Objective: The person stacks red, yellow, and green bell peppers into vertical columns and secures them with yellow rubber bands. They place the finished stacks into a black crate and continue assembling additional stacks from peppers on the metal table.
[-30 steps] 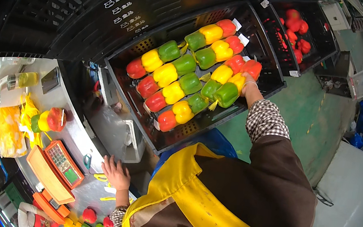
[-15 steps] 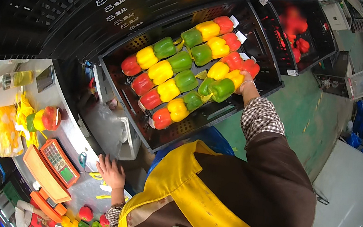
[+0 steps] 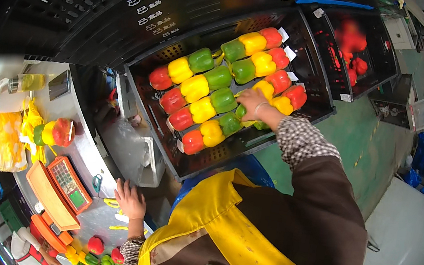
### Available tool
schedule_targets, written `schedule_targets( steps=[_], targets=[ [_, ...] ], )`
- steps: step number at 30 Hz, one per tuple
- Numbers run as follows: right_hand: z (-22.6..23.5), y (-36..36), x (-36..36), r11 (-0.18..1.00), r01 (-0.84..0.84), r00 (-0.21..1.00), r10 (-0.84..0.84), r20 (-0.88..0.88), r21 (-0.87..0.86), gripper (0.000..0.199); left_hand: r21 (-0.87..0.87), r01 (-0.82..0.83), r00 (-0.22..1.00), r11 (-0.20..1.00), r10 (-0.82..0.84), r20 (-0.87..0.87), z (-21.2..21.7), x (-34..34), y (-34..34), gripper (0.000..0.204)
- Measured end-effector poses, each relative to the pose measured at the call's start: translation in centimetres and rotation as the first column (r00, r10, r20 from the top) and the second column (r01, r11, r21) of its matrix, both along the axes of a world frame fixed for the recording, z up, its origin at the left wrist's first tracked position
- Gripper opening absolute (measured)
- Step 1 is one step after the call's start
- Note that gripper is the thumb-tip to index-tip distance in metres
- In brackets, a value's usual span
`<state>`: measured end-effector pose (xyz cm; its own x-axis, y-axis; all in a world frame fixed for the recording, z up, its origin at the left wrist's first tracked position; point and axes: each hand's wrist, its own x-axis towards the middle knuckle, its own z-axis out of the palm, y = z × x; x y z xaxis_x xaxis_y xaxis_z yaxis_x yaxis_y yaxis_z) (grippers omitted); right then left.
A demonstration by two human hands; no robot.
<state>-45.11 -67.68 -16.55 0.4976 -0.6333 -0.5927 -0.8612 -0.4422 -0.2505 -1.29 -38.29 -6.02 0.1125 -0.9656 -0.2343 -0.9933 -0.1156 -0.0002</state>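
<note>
A black plastic crate [image 3: 202, 163] holds slanting rows of bell pepper packs, each a red, a yellow and a green pepper in line. My right hand [image 3: 254, 106] reaches into its near right part. The fingers curl down at the green end of the nearest pack of bell peppers [image 3: 282, 105], hiding much of its green pepper. Yellow twisted ends show between facing packs. My left hand [image 3: 130, 201] rests on the edge of the metal table [image 3: 102, 158], fingers spread, holding nothing. Yellow-handled scissors [image 3: 111, 202] and teal-handled scissors [image 3: 97, 184] lie beside it.
An orange scale [image 3: 54, 192] stands on the table, near a finished pepper pack [image 3: 54, 133] and yellow netting [image 3: 32, 126]. Loose peppers [image 3: 101, 262] lie at the lower left, near another person's arm [image 3: 41, 249]. Another crate [image 3: 320, 36] holds red peppers.
My right hand has moved left along the nearest pack, from its red and yellow end to its green end. My left hand stays on the table edge. The view has shifted slightly.
</note>
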Motion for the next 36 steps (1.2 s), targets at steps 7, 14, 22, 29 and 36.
schedule_targets(
  steps=[7, 14, 22, 29, 36],
  targets=[
    [-0.4, -2.4, 3.0, 0.975, -0.138, 0.904, 0.196, -0.380, 0.175, 0.077, 0.005, -0.004, 1.000, 1.000, 0.004, 0.012, -0.6, 0.3, 0.3, 0.027],
    [-1.6, -5.4, -0.6, 0.996, -0.002, 0.985, -0.014, -0.174, -0.092, 0.070, 0.037, -0.067, 0.997, 0.997, 0.068, -0.022, 0.0, 0.9, 0.0, 0.028],
    [8.6, -7.3, 13.8, 0.963, 0.008, 0.931, 0.091, 0.355, -0.269, 0.022, -0.104, -0.023, 0.999, 0.994, 0.026, 0.023, -0.6, 1.1, 1.5, 0.019],
    [15.1, -2.9, 38.1, 0.907, -0.173, 0.415, 0.422, 0.806, -0.385, 0.046, -0.150, -0.030, 1.000, 0.988, 0.029, -0.006, -0.8, 1.4, 1.6, 0.016],
    [16.0, 0.5, 59.2, 0.946, -0.209, 0.707, 0.321, 0.631, -0.248, 0.084, -0.257, -0.109, 0.993, 0.960, 0.094, -0.073, -0.6, 1.1, 2.3, 0.015]
  ],
)
